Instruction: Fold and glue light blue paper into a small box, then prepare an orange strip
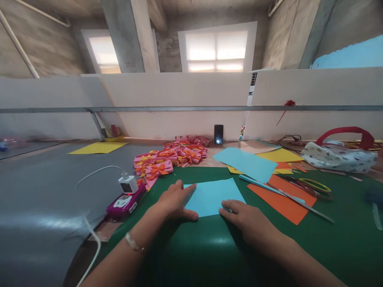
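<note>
A light blue sheet of paper (211, 196) lies flat on the green mat (191, 247) in front of me. My left hand (178, 201) rests at its left edge, thumb and index finger spread apart over the paper. At the near right corner, my right hand (241, 215) lies on the sheet with its fingers stretched out and slightly bent. Neither hand grips anything. Just right of the sheet, an orange sheet (287, 199) lies under a narrow blue paper strip (260, 183) and a thin metal ruler-like strip (311, 208).
Scissors with yellow handles (315, 185) lie to the right. A heap of pink and orange paper bows (158, 167) sits behind the mat's left part. A purple power strip (124, 203) with a white charger (128, 184) is at left. A phone (218, 134) and a cloth bag (338, 157) stand farther back.
</note>
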The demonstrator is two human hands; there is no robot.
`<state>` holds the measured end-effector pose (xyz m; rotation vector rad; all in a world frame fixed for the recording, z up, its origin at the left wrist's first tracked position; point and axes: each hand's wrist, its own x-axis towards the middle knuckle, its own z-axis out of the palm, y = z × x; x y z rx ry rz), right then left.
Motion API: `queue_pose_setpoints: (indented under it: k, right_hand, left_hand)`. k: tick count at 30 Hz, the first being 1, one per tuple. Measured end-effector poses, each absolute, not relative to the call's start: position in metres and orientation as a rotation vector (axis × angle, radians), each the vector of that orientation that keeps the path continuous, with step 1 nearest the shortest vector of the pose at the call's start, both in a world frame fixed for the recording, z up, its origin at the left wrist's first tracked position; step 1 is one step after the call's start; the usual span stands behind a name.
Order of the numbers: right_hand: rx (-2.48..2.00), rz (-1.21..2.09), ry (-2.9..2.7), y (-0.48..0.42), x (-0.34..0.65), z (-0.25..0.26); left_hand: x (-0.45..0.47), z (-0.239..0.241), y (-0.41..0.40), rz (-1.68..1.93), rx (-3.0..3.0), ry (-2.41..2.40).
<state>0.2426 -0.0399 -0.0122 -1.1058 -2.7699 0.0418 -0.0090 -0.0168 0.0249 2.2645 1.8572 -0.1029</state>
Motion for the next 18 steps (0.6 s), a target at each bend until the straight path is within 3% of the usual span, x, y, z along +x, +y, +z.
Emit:
queue_pose_setpoints:
  k: [8, 18]
  right_hand:
    - [-1.066, -0.045, -2.806, -0.038, 0.243, -0.015]
    - [-1.091, 0.157, -2.877, -0.010, 0.242, 0.014]
  left_hand:
    - [-0.051, 0.034, -0.040, -0.075, 2.075, 2.086]
    - [0.023, 0.041, 0.025, -0.074, 2.254, 1.771]
